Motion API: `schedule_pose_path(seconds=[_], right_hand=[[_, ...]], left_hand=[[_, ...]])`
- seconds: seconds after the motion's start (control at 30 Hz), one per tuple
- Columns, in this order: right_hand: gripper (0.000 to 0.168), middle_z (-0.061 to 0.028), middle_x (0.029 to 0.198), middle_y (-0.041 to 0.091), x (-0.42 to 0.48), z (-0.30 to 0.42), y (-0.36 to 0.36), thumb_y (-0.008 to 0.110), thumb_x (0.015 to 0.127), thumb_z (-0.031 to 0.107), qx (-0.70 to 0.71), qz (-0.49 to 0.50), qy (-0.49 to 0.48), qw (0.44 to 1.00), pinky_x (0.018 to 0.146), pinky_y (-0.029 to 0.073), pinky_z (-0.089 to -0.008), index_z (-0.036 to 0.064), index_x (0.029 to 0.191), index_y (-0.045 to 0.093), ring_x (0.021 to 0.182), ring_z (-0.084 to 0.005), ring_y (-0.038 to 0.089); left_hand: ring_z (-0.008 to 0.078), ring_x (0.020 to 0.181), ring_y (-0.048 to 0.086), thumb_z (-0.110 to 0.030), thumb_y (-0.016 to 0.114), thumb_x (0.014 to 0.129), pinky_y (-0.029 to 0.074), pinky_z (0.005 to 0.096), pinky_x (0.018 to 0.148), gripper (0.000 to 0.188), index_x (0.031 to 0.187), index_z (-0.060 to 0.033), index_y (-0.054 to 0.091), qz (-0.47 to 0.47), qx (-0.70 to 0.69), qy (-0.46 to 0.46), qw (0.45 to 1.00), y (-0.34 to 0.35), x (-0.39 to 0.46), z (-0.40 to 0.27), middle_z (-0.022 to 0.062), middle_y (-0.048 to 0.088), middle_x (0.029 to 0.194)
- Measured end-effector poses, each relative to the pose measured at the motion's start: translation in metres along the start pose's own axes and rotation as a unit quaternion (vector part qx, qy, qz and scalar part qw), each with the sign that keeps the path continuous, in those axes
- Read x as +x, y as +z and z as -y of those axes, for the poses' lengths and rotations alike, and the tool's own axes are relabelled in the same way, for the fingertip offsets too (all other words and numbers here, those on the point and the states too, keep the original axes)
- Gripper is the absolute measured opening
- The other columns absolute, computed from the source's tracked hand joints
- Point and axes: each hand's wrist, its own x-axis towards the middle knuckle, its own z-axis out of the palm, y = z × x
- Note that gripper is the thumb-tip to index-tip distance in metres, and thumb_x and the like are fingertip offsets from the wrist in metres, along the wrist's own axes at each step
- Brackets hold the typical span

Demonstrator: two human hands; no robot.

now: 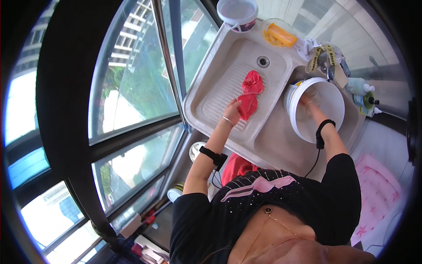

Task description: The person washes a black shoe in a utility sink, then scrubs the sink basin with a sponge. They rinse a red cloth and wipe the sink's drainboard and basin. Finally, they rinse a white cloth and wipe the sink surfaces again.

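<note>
My left hand [233, 110] grips the near edge of a wet, bunched red cloth [253, 82]. The cloth lies on the ribbed washboard slope of a stone laundry sink [214, 95], below its drain [263, 61]. My right hand [306, 99] reaches down inside a white plastic bucket [339, 102], which stands tilted in the deeper basin to the right. Its fingers are hidden against the inside of the bucket, so I cannot tell whether they hold anything.
A small clear bucket [237, 13] and an orange bar of soap [283, 34] in a dish sit on the sink's far rim. Pump bottles [359, 86] line the right side, near a yellow strap [318, 59]. Windows stand at left; a pink star-patterned cloth [376, 194] lies at lower right.
</note>
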Motion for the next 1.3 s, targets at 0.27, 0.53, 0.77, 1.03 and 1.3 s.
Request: schedule_pose_path(seconds=[0.27,0.53,0.77,1.03,1.3], right_hand=[[0.029,-0.0039,0.061,0.057,-0.122,0.047,0.008,0.050,0.083,0.020,0.260,0.251,-0.028,0.932,0.054,0.050,-0.0353,0.011,0.056,0.046,0.059,-0.0207,0.058],[0.025,-0.0131,0.082,0.065,-0.164,0.061,0.209,0.052,0.086,0.023,0.266,0.219,-0.060,0.937,0.080,0.051,-0.0383,0.000,0.083,0.063,0.078,-0.0258,0.062],[0.026,-0.0121,0.092,0.064,0.028,0.049,0.226,0.068,0.078,0.029,-0.439,-0.413,-0.557,0.571,0.080,0.049,-0.0400,0.006,0.088,0.063,0.086,-0.0303,0.062],[0.026,-0.0118,0.067,0.055,-0.072,-0.016,0.296,0.072,0.070,0.020,-0.364,-0.143,-0.641,0.660,0.059,0.042,-0.0425,0.007,0.064,0.050,0.064,-0.0312,0.053],[0.020,-0.0124,0.069,0.056,0.016,0.046,0.247,0.066,0.078,0.021,-0.380,-0.397,-0.574,0.607,0.064,0.043,-0.0421,0.007,0.070,0.054,0.068,-0.0318,0.056]], left_hand=[[0.0333,0.132,0.033,-0.032,0.074,0.068,0.028,0.0476,0.107,0.083,0.138,-0.0064,0.037,-0.193,0.657,0.212,0.698,0.035,-0.054,0.018,0.0246,0.037,0.138],[0.0239,0.137,0.027,-0.020,0.051,0.084,0.024,0.0507,0.108,0.054,0.136,-0.0106,0.041,-0.089,0.755,0.313,0.569,0.020,-0.028,0.042,0.0018,0.036,0.145],[0.0261,0.140,0.020,-0.036,0.058,0.081,0.018,0.0595,0.107,0.074,0.143,-0.0094,0.027,0.113,0.776,0.315,0.535,-0.015,-0.048,-0.039,0.0085,0.024,0.151],[0.0285,0.141,0.017,-0.054,0.051,0.079,0.009,0.0624,0.108,0.085,0.145,-0.0093,0.022,-0.125,0.820,0.383,0.406,-0.027,0.002,0.000,0.0093,0.022,0.151],[0.0296,0.138,0.024,-0.053,0.052,0.079,0.012,0.0619,0.107,0.083,0.141,-0.0036,0.028,-0.033,0.747,0.349,0.565,0.011,-0.023,-0.030,0.0163,0.030,0.146]])
